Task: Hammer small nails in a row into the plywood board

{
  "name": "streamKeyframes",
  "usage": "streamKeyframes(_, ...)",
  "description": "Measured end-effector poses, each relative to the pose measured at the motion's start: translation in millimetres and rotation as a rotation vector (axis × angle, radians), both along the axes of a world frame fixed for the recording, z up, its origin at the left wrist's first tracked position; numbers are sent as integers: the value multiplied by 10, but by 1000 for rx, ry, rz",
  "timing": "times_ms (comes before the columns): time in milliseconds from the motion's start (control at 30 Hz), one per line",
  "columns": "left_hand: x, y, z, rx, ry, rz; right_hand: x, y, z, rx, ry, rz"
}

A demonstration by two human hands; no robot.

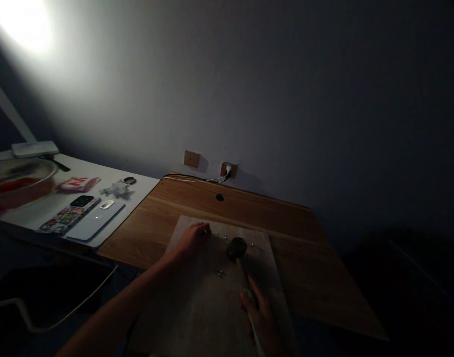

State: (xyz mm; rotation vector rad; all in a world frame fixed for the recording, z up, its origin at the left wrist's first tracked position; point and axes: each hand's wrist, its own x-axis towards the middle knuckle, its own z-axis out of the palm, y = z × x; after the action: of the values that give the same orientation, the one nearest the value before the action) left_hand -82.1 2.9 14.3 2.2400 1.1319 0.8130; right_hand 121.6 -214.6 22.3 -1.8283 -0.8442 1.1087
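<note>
Hands [194,236] [259,308] apart, mallet [236,248] in right, nails (apparently) [220,273] between

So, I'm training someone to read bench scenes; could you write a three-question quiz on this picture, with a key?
1. Which hand grips the dark-headed, pale-handled mallet? A: left; B: right; C: both.
2. True or false: the pale rectangular wooden board lies on the brown wooden tabletop.
3. Fill in, near or far: the person's left hand is close to the board's ____ edge.

Key:
1. B, the right hand.
2. True.
3. Far.
</note>
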Motion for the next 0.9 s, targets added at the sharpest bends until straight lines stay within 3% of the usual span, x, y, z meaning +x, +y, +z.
streamKeyframes(267,-10,-33,-2,9,-1,-31,-12,-24,-13,20,17,-21)
streamKeyframes(500,-3,-19,-62,13,6,-36,-44,26,47,40,59,49)
streamKeyframes(900,6,-12,-50,-48,-57,-27,-380,562,327,151,92,192)
